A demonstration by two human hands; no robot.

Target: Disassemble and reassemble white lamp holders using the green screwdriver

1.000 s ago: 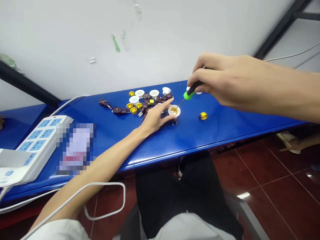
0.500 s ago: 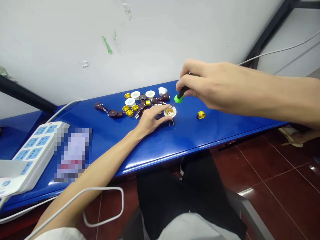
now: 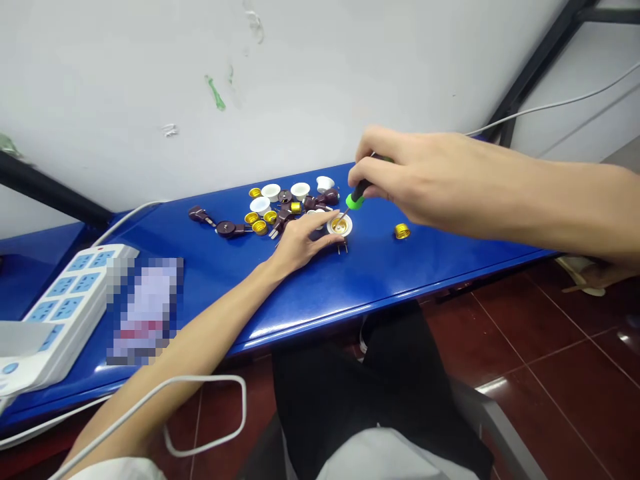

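My right hand [image 3: 400,180] grips a small screwdriver [image 3: 357,195] with a black and green handle, its tip down inside a white lamp socket [image 3: 340,226] with a gold insert. The socket stands on the blue table [image 3: 310,293] on its metal pins. My left hand [image 3: 300,241] rests on the table, fingers pressed against the socket's left side to steady it. Just behind lies a pile of parts [image 3: 285,203]: white socket shells, gold threaded rings and brown plug pieces.
A single gold threaded ring [image 3: 402,231] lies right of the socket. A white and blue power strip [image 3: 55,303] sits at the left end with a blurred object [image 3: 145,310] beside it. A white cable [image 3: 200,387] loops below the table edge. A white wall stands behind.
My right hand and the screwdriver have shifted left and lower, bringing the handle closer over the socket. My left hand stays at the socket. The view has shifted slightly.
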